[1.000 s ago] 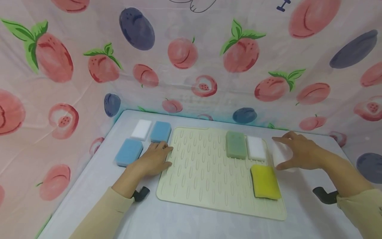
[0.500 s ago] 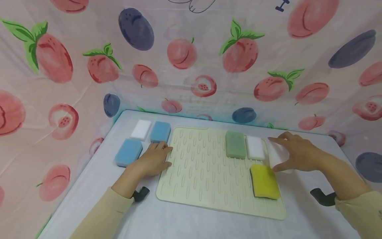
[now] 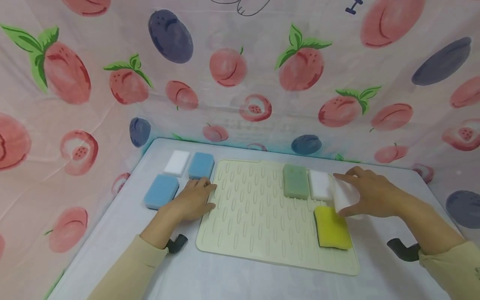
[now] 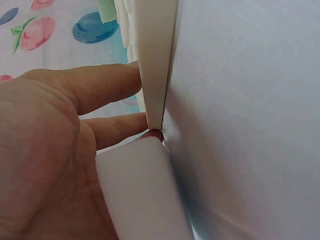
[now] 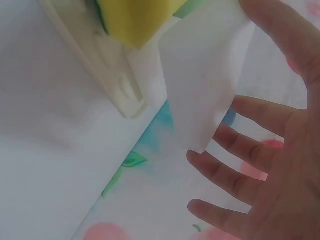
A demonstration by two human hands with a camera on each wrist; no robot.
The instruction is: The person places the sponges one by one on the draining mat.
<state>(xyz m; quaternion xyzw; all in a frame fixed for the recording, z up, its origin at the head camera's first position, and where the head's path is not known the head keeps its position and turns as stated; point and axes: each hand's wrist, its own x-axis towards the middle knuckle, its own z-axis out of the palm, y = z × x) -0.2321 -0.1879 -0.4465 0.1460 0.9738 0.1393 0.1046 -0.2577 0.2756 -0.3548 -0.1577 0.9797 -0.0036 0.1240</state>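
Observation:
In the head view, my right hand (image 3: 376,192) grips a tilted white sponge (image 3: 345,196) by its edges, thumb on the near side and fingers on the far side. This sponge, large in the right wrist view (image 5: 202,75), hangs over the mat's right edge. A white sponge (image 3: 320,185), a green sponge (image 3: 296,181) and a yellow sponge (image 3: 333,228) lie on the cream ribbed mat (image 3: 258,225). At its left edge rests my left hand (image 3: 193,200), thumb and fingertips touching the rim. A white block (image 4: 142,190) sits close against that palm in the left wrist view.
Left of the mat lie a blue sponge (image 3: 201,166), another blue sponge (image 3: 162,191) and a white sponge (image 3: 177,163). The white table (image 3: 225,277) ends at a fruit-printed curtain (image 3: 232,37) behind and at the sides.
My right hand has moved slightly left with the white sponge, bringing it from beside the mat to over its right edge. The left hand stays in place.

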